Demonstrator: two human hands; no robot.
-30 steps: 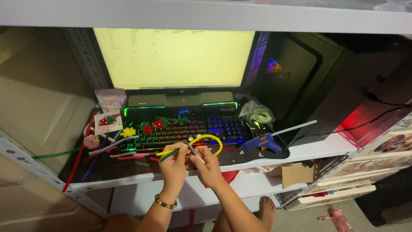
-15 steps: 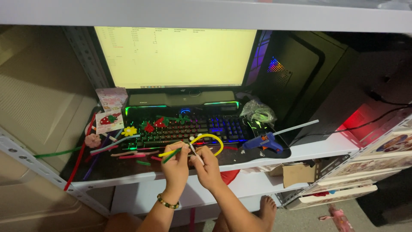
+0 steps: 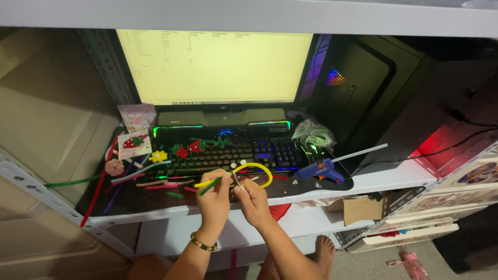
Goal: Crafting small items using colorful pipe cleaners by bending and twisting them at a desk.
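Gripping pipe cleaners (image 3: 244, 173), both hands (image 3: 233, 199); bag (image 3: 313, 135) contents unclear.

Yellow pipe cleaner (image 3: 258, 169) looped; green one (image 3: 208, 187) straight.

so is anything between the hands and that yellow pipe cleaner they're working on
Nothing visible. The left hand already pinches the yellow pipe cleaner along with a green one, and the right hand touches it beside a small metal tool, above the keyboard.
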